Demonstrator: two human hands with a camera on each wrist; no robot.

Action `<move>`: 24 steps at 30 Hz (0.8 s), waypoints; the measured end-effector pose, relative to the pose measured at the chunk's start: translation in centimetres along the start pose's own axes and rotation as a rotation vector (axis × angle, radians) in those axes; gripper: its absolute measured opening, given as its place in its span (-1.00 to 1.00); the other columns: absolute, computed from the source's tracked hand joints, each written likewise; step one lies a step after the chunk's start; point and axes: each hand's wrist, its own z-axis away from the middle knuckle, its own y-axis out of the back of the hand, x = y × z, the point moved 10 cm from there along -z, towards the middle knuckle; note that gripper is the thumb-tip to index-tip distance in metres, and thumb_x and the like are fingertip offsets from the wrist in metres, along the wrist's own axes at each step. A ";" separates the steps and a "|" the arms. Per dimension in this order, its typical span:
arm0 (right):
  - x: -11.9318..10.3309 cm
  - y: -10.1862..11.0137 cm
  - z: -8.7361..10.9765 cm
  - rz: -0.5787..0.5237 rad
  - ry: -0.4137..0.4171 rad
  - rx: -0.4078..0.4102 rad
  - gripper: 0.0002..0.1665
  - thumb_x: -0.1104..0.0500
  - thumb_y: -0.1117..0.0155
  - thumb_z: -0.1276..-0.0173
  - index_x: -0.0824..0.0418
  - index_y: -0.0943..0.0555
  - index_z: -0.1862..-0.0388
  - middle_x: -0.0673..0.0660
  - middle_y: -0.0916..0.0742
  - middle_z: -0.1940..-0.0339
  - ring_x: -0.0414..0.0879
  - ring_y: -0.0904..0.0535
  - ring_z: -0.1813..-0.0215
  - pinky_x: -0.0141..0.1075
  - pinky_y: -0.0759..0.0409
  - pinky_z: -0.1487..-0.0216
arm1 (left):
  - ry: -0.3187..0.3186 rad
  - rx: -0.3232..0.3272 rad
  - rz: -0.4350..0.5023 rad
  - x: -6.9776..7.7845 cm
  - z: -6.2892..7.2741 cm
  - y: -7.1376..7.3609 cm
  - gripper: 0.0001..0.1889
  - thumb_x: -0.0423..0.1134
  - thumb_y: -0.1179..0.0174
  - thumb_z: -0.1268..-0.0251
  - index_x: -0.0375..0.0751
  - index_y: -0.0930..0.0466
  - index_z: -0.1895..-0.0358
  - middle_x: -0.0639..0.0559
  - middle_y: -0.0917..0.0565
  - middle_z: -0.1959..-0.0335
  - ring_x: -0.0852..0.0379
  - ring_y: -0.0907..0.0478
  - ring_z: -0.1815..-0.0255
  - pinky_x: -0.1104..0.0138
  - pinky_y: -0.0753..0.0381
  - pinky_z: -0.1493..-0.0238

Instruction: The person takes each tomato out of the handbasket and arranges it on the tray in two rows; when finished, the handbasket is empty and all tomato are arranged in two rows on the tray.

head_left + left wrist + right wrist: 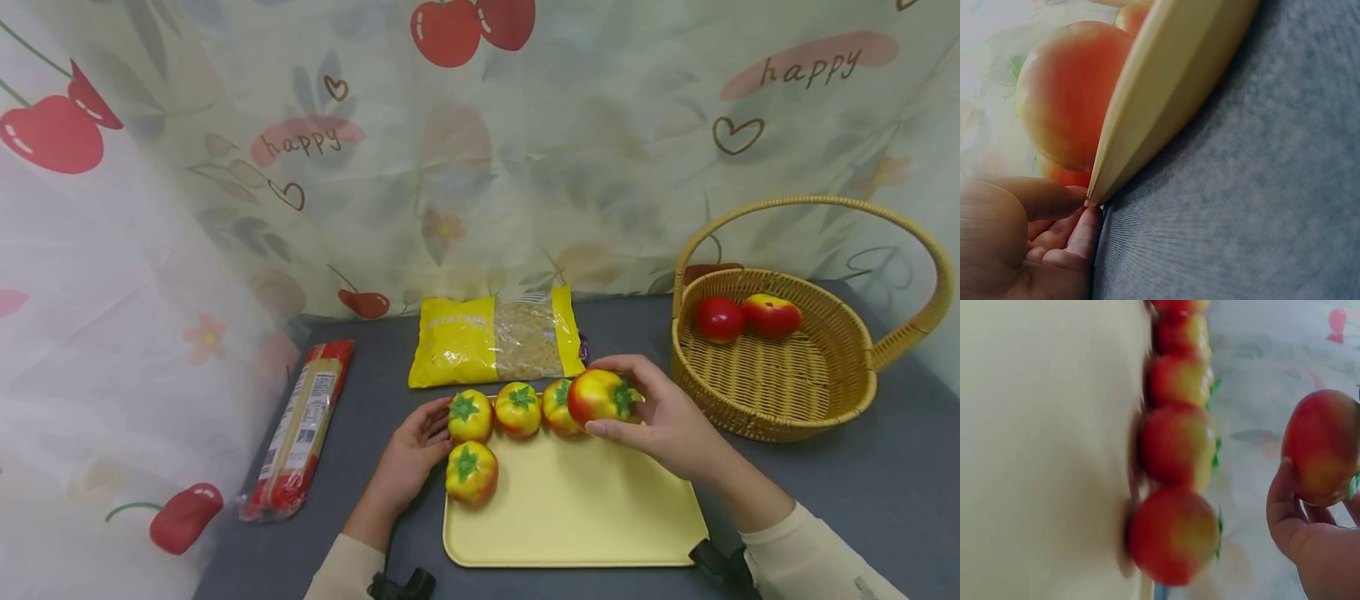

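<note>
My right hand (663, 417) holds a red-and-yellow persimmon-like fruit (596, 395) with a green leafy top, thumb and fingers around it, over the far edge of a pale yellow tray (570, 517). In the right wrist view the held fruit (1322, 447) hangs apart from a row of similar fruits (1175, 534). Several such fruits (470, 473) sit along the tray's left and far edges. At the tray's left edge is my left hand (408, 454); in the left wrist view its thumb and a finger pinch the tray's rim (1147, 119).
A wicker basket (772, 417) with a tall handle stands at the right, holding a dark red fruit (720, 320) and a red-and-yellow fruit (772, 316). Behind the tray lies a yellow pasta bag (457, 342). A red-ended noodle packet (300, 429) lies at the left. Printed curtains hang behind the table.
</note>
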 end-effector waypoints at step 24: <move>2.7 -8.1 0.8 0.103 -0.088 -0.202 -0.19 -0.05 -0.68 -0.36 0.14 -0.53 -0.47 0.03 -0.59 -0.37 0.05 -0.54 -0.31 -0.13 -0.72 -0.11 | 0.012 -0.008 0.001 0.4 0.2 -0.1 -0.34 -0.58 -0.23 -0.50 -0.20 -0.40 -0.62 -0.19 -0.47 -0.56 -0.16 -0.42 -0.55 -0.03 -0.44 -0.51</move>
